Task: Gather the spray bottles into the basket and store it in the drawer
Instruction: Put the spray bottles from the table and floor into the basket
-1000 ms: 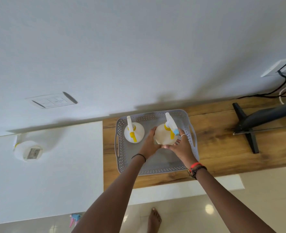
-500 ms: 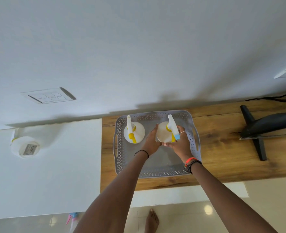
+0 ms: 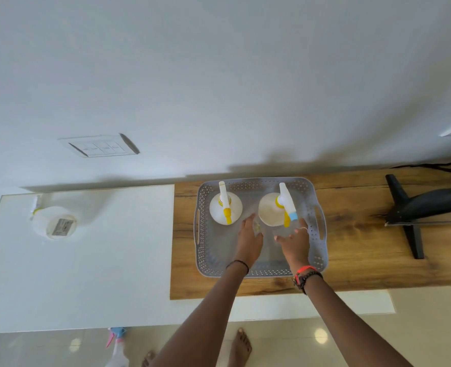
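Note:
A grey perforated basket (image 3: pixel 317 250) sits on the wooden counter (image 3: pixel 364 239). Two white spray bottles with yellow triggers stand upright inside it, one at the back left (image 3: pixel 225 211) and one at the back right (image 3: pixel 273 209) with a blue nozzle tip. My left hand (image 3: pixel 251 241) and my right hand (image 3: pixel 296 241) hover over the basket just in front of the right bottle, fingers apart, holding nothing. A third white spray bottle (image 3: pixel 53 222) lies on the white cabinet top at the left. A clear bottle with a pink and blue sprayer (image 3: pixel 117 348) stands on the floor below.
A black monitor stand (image 3: pixel 415 210) occupies the counter's right end, with cables (image 3: pixel 436 165) behind it. A switch plate (image 3: pixel 100 145) is on the wall. My bare feet (image 3: pixel 241 345) are on the tiled floor in front of the white cabinet (image 3: pixel 86 274).
Both hands have let go of the right spray bottle and drawn back toward me; the bottle now stands alone in the basket.

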